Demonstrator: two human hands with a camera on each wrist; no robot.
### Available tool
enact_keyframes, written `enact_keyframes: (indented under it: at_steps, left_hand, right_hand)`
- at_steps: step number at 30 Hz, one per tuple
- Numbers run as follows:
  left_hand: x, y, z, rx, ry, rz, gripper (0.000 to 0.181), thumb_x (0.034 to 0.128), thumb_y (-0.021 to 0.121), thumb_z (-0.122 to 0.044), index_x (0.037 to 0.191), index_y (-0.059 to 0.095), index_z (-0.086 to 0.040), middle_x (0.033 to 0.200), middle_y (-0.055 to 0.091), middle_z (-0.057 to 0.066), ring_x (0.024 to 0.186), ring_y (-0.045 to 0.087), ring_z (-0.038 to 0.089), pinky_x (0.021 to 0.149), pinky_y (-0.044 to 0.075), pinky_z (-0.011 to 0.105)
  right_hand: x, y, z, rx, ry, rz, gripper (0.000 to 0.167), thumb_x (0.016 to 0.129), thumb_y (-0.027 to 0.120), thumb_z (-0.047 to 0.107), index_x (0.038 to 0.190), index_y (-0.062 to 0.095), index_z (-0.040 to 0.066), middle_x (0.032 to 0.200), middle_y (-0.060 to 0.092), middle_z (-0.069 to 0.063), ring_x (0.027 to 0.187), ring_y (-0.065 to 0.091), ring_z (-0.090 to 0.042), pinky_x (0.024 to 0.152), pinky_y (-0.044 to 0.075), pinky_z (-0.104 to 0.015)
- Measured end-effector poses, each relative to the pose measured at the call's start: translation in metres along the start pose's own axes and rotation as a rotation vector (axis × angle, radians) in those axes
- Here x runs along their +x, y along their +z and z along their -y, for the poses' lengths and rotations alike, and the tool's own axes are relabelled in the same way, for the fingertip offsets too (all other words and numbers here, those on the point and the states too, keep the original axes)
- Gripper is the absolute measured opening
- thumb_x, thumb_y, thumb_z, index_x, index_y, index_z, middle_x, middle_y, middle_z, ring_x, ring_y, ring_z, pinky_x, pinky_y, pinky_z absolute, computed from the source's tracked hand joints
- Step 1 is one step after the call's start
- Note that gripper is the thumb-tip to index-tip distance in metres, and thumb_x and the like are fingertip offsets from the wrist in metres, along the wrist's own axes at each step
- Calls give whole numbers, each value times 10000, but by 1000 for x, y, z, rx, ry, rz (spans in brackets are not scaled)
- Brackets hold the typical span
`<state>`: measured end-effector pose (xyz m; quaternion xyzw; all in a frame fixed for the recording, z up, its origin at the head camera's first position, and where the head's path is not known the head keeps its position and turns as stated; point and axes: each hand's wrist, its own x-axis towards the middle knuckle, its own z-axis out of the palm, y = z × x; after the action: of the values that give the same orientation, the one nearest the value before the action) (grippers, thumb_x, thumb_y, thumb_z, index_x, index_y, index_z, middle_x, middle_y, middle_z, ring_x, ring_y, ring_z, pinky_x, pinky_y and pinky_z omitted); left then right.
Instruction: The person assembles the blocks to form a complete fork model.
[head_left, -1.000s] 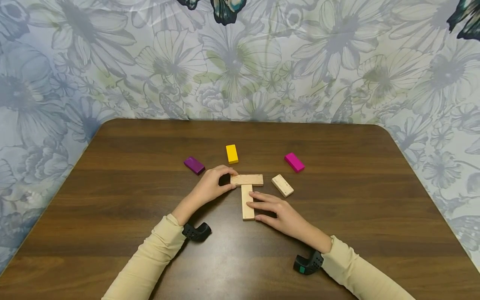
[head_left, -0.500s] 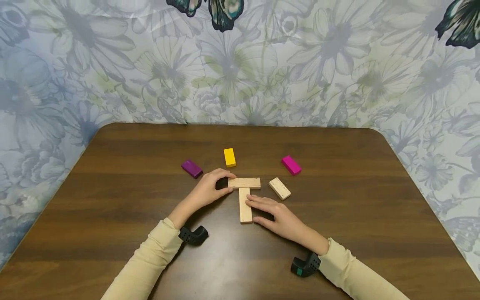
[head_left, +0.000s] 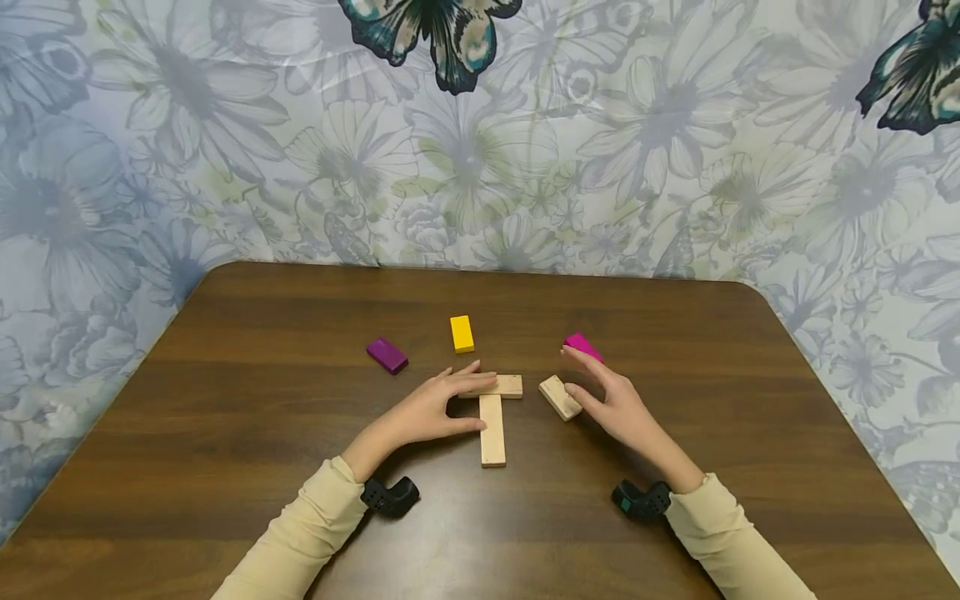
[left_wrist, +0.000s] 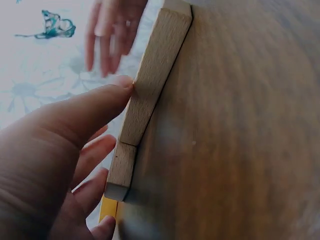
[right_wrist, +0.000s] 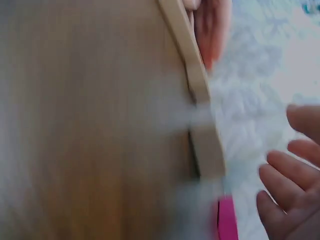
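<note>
Two long plain wooden blocks form a T on the table: a crosswise block (head_left: 510,387) with a lengthwise block (head_left: 492,442) butted against its near side. My left hand (head_left: 427,410) spreads over their left side, fingers across the crosswise block and thumb tip touching the lengthwise one. In the left wrist view that thumb (left_wrist: 95,107) lies against the lengthwise block's edge. My right hand (head_left: 618,408), fingers parted and holding nothing, hovers by a short wooden block (head_left: 558,398). It partly hides a magenta block (head_left: 583,345). The right wrist view is blurred.
A purple block (head_left: 387,356) and a yellow block (head_left: 462,334) lie beyond the T on the brown table (head_left: 300,325). A flower-patterned wall covering (head_left: 315,217) rises behind the table's far edge.
My right hand has left the lengthwise block and moved right and away to the short wooden block. My left thumb has shifted onto the lengthwise block. The head view has tilted up slightly.
</note>
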<state>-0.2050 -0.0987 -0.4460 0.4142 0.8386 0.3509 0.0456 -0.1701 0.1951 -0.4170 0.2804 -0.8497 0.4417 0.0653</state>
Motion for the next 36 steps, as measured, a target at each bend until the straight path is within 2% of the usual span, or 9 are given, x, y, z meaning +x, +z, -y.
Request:
enact_keyframes:
  at_steps: [3, 8, 11, 17, 21, 25, 31, 36]
  left_hand:
    - [0, 1, 2, 14, -6, 17, 602, 848, 707, -309, 1361, 500, -71, 1408, 437, 11, 1362, 236, 232, 1071, 132, 537]
    - [0, 2, 4, -12, -13, 8, 611, 840, 713, -325, 1356, 507, -72, 1402, 442, -2, 1371, 204, 253, 1073, 123, 535]
    - [1, 3, 5, -25, -19, -1, 614, 835, 715, -342, 1354, 514, -85, 1402, 442, -15, 1374, 194, 266, 1070, 132, 539]
    - [0, 3, 8, -34, -37, -11, 595, 830, 721, -337, 1348, 528, -115, 1400, 442, -40, 1374, 192, 265, 1059, 137, 563]
    - [0, 1, 10, -39, -44, 5, 599, 836, 710, -355, 1355, 522, -123, 1406, 432, -49, 1378, 178, 265, 1054, 134, 576]
    - [2, -1, 10, -44, -44, -1, 596, 828, 722, -341, 1349, 529, -124, 1402, 436, -51, 1378, 180, 260, 1053, 134, 577]
    - [2, -1, 10, -43, -45, 4, 596, 825, 728, -327, 1345, 531, -113, 1401, 441, -37, 1375, 190, 266, 1058, 143, 561]
    - [0, 3, 10, -49, -47, 7, 594, 825, 728, -331, 1343, 534, -114, 1401, 442, -34, 1374, 192, 272, 1057, 144, 564]
  right_hand:
    - [2, -7, -11, 23, 46, 121, 492, 933, 556, 12, 1389, 381, -53, 1382, 425, -208, 1246, 410, -360, 978, 344, -515]
    - [4, -10, -34, 36, 100, 349, 524, 987, 495, 151, 1466, 301, 67, 1495, 272, -118, 1363, 221, -241, 1052, 247, -468]
    - [5, -12, -40, 39, 107, 410, 531, 981, 508, 168, 1468, 310, 88, 1503, 250, -123, 1374, 186, -248, 1052, 241, -479]
    - [12, -14, -43, -1, 78, 439, 529, 947, 575, 202, 1431, 396, 83, 1473, 300, -162, 1357, 240, -275, 1022, 292, -490]
    - [14, -13, -45, 23, 75, 480, 540, 957, 554, 188, 1450, 358, 84, 1489, 286, -125, 1381, 165, -266, 1034, 267, -496]
    - [16, -13, -45, 24, 66, 479, 480, 954, 557, 194, 1402, 419, 90, 1473, 333, -81, 1392, 112, -265, 1042, 250, -499]
    - [14, -11, -40, -36, 64, 426, 421, 926, 604, 190, 1296, 457, 53, 1435, 386, -106, 1367, 207, -284, 1044, 262, -477]
    - [2, -3, -36, -139, 62, 293, 458, 891, 656, 162, 1275, 454, 15, 1325, 473, -149, 1255, 403, -300, 988, 346, -474]
